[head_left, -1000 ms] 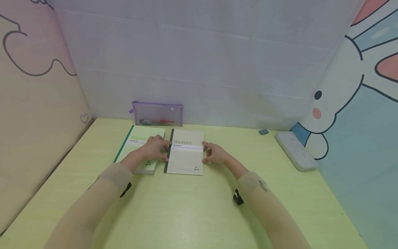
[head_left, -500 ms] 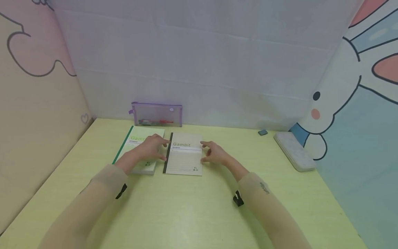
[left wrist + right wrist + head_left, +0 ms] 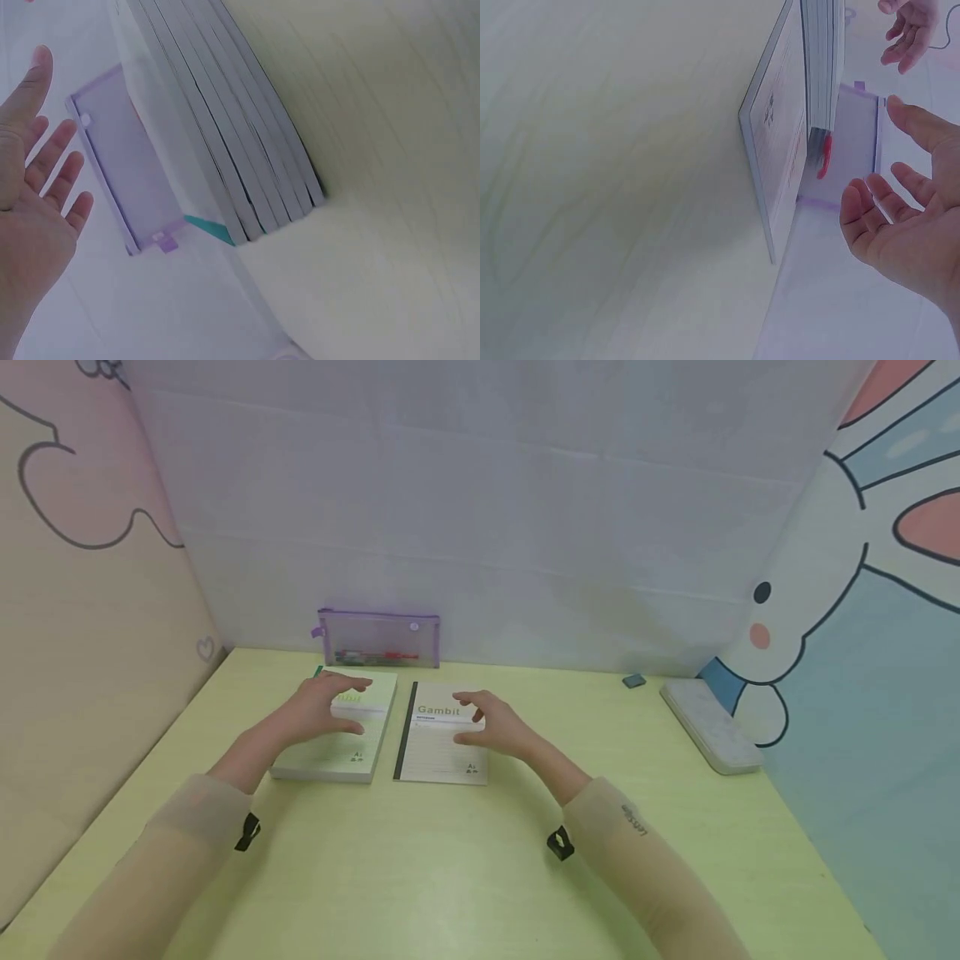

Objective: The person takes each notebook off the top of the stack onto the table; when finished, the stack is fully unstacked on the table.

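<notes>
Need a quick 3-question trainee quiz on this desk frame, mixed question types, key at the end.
1. True or false: the left hand grips the stack of green-spined notebooks.
2. The purple mesh pencil pouch leans against: A) the back wall B) the single black-spined notebook C) the white pad at the table's right edge.
3. Which hand hovers over the single black-spined notebook?

Key: 1 false, both hands are open. 2 A. 3 the right hand.

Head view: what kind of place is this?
Most likely a child's study desk or a mock-up of one. A pale green desk carries Gambit notebooks, with a purple mesh pencil pouch against the back wall and a cartoon rabbit panel on the right side.
</notes>
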`<move>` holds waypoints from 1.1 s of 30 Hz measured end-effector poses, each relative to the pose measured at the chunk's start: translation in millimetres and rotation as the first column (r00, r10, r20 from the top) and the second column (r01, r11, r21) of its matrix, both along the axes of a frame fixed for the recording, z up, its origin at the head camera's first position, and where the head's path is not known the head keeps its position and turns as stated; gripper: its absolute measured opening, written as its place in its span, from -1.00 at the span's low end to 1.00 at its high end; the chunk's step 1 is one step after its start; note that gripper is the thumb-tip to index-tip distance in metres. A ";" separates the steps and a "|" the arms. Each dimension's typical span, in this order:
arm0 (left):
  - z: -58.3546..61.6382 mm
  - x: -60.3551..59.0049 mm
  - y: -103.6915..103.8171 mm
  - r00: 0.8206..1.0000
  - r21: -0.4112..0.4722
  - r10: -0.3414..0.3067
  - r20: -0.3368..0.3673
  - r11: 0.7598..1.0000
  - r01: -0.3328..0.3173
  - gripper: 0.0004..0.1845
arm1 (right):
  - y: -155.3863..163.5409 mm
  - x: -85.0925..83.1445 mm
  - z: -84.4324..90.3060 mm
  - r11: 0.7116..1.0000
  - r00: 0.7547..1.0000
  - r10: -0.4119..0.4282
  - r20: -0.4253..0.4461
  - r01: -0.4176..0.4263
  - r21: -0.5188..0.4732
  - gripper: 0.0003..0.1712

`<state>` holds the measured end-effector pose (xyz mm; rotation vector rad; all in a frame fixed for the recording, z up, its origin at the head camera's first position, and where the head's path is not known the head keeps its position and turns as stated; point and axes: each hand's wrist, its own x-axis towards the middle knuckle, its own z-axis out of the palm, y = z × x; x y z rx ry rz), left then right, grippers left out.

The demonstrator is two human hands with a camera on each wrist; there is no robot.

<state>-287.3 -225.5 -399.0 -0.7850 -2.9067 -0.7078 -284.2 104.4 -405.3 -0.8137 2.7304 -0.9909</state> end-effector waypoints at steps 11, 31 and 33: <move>-4.0 12.1 -48.4 0.994 0.021 0.101 0.035 0.995 -0.102 -0.06 | -41.5 9.5 -9.5 0.996 1.000 0.010 0.027 -0.007 -0.087 -0.16; -29.7 19.4 -104.4 0.956 0.090 0.183 0.228 0.974 -0.208 0.14 | -111.0 23.6 -37.3 0.999 0.992 0.026 0.127 -0.020 -0.044 0.03; -29.9 20.0 -105.1 0.956 0.084 0.179 0.233 0.976 -0.203 0.14 | -115.7 22.7 -39.0 0.999 0.991 0.022 0.130 -0.017 -0.037 0.03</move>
